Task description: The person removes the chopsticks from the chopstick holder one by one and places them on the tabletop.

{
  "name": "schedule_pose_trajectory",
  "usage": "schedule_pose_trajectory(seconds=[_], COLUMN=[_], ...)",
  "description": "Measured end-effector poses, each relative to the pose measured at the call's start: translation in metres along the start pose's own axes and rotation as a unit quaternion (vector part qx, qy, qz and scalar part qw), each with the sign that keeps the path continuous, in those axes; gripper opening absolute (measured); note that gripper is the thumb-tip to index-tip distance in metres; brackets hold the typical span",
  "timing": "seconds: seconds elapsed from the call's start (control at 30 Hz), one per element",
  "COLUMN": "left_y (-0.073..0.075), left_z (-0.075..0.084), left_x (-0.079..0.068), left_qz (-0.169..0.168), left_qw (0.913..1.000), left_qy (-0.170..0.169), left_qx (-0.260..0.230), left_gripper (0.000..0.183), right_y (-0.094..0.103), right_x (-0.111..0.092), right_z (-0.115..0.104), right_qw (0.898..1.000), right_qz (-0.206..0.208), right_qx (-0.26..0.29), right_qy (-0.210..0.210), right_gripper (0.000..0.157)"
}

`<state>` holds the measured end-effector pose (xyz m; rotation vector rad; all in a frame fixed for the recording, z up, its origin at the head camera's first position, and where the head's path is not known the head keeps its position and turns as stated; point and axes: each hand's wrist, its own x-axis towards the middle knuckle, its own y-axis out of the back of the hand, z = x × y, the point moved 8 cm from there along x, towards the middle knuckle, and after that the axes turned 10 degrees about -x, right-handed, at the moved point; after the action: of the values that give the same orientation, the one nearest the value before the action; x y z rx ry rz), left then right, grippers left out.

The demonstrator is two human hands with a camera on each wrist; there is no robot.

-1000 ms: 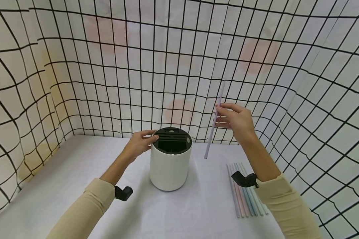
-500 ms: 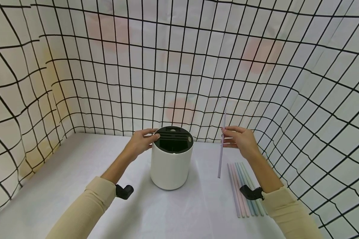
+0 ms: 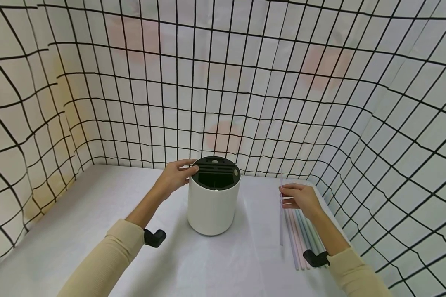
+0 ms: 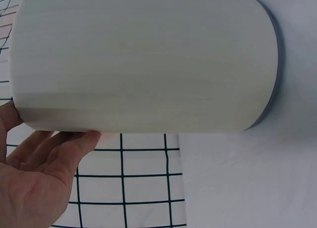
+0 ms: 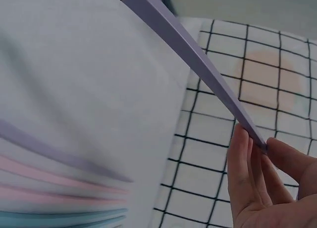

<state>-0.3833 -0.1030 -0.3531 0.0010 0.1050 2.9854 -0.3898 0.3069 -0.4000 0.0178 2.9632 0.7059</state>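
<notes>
A white round utensil holder [image 3: 212, 210] with a black slotted top [image 3: 215, 171] stands upright at the middle of the table. My left hand [image 3: 174, 177] holds its upper left side, the thumb over the rim and the fingers along the outer wall. To the right, my right hand [image 3: 302, 199] pinches a thin purple chopstick [image 5: 198, 65] between thumb and fingertips. The chopstick hangs nearly vertical in the head view, just left of a row of pastel chopsticks [image 3: 296, 239] lying on the table. Purple, pink, blue and green ones show in that row, partly covered by the right hand and wrist camera.
The white table [image 3: 204, 264] runs back to an upright white cloth with a black grid [image 3: 223, 99], which also closes in both sides. A black wrist camera [image 3: 316, 258] juts from the right sleeve, over the chopstick row.
My right hand has come down and slightly right with the purple chopstick, which has swung from a slant to nearly vertical. The left hand keeps its hold on the utensil holder.
</notes>
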Motion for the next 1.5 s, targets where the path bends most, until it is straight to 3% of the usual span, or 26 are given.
schedule_pose_trajectory(seconds=[0.27,0.77,1.5], left_y=[0.001,0.001,0.0], left_z=[0.001,0.001,0.001], left_x=[-0.001,-0.001,-0.001], left_qz=[-0.001,-0.002,-0.003], left_qw=[1.0,1.0,1.0], left_qy=[0.0,-0.005,-0.006], left_qx=[-0.002,-0.003,-0.007], left_gripper=[0.052,0.051,0.051], right_y=[-0.001,-0.01,-0.016], right_x=[0.002,0.002,0.0], right_z=[0.04,0.088,0.096], right_qw=[0.999,0.992,0.993], right_qz=[-0.009,-0.022,0.002], right_qx=[-0.015,-0.075,-0.086], right_qy=[-0.036,-0.094,-0.08], right_gripper=[0.045,0.038,0.032])
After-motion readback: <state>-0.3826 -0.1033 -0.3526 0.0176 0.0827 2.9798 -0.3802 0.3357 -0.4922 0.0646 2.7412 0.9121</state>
